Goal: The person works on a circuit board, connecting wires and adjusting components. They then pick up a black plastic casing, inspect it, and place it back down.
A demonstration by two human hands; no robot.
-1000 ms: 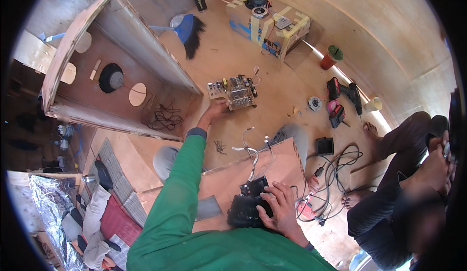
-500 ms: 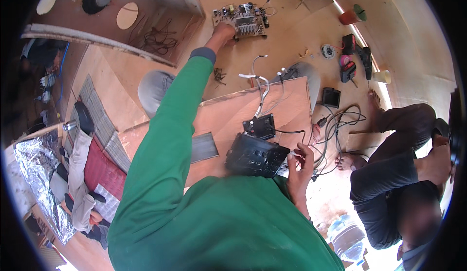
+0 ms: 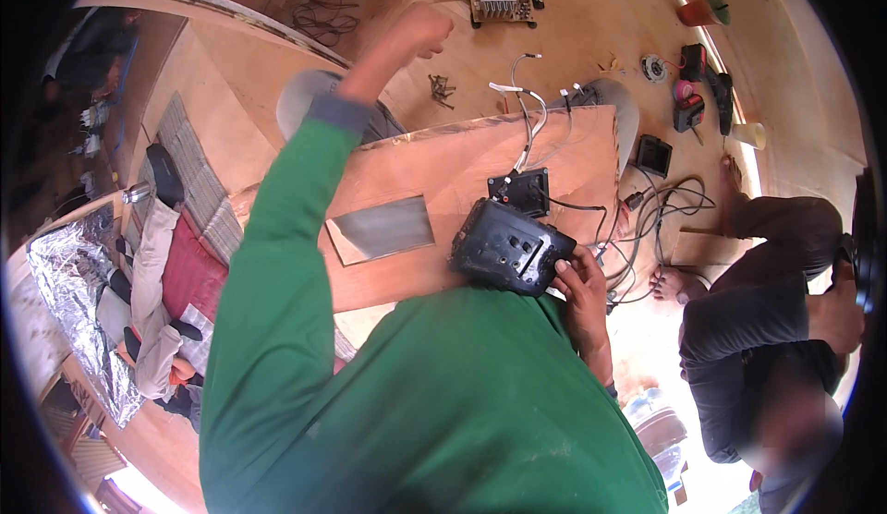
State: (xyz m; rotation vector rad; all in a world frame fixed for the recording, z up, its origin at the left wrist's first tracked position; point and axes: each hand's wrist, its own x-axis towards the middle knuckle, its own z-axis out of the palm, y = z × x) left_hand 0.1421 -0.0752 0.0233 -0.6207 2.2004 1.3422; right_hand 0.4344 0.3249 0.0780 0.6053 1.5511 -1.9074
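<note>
My right hand [image 3: 584,292] grips the right edge of a black plastic housing [image 3: 513,248] that has slots and holes, tilted in front of my body. Behind the housing, a smaller black plastic panel [image 3: 528,191] lies on the wooden board, joined to white and black wires [image 3: 529,126]. My left hand [image 3: 418,36] is raised beyond the board's far edge with its fingers curled closed; whatever may be inside them is hidden. Beyond and to the right of it, apart from the hand, a circuit board [image 3: 504,1] with metal heat sinks rests on the floor.
The wooden board [image 3: 388,177] lies across my lap and has a rectangular cutout [image 3: 383,229]. Screws [image 3: 441,90] lie on the floor. To the right are a cordless drill [image 3: 718,98], battery packs [image 3: 688,112], black cables [image 3: 661,223] and a seated person [image 3: 739,311]. A wooden cabinet [image 3: 231,11] stands far left.
My left hand has left the circuit board's near edge and drawn back toward me. The black housing has tipped, showing more of its slotted face, and my right hand now grips its edge.
</note>
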